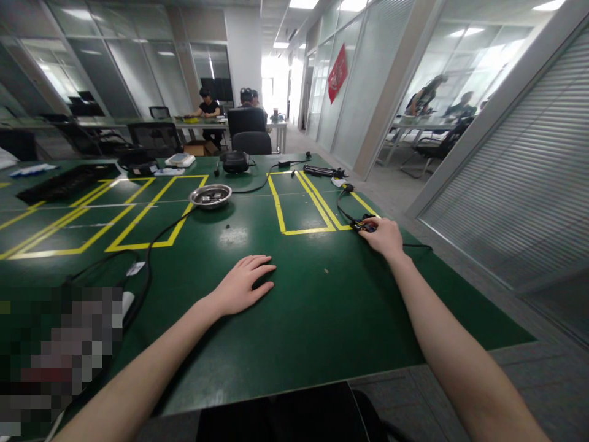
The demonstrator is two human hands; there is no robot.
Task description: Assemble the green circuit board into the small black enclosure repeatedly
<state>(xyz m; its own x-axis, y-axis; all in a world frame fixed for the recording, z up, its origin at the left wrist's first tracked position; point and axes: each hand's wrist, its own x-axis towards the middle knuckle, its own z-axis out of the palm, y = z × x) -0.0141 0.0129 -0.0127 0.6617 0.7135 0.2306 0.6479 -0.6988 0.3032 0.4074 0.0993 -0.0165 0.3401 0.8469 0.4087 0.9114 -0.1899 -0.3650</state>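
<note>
Green matting lies under our left hand (pixel 243 283), whose fingers (pixel 257 265) are stretched flat and close together, palm down on the table (pixel 294 319), holding nothing. Our right hand (pixel 384 236) reaches far out and curls over a small dark device (pixel 363 226) with coloured spots, touching it near the table's right edge; whether the fingers pinch it we cannot tell. A black cable (pixel 343 209) runs from it across yellow tape lines (pixel 280 212). Farther left sits a metal bowl (pixel 210 196).

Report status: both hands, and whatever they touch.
Left hand flat on green table, holding nothing. Right hand over small corded device, grip unclear. Black cable trails away from it.
</note>
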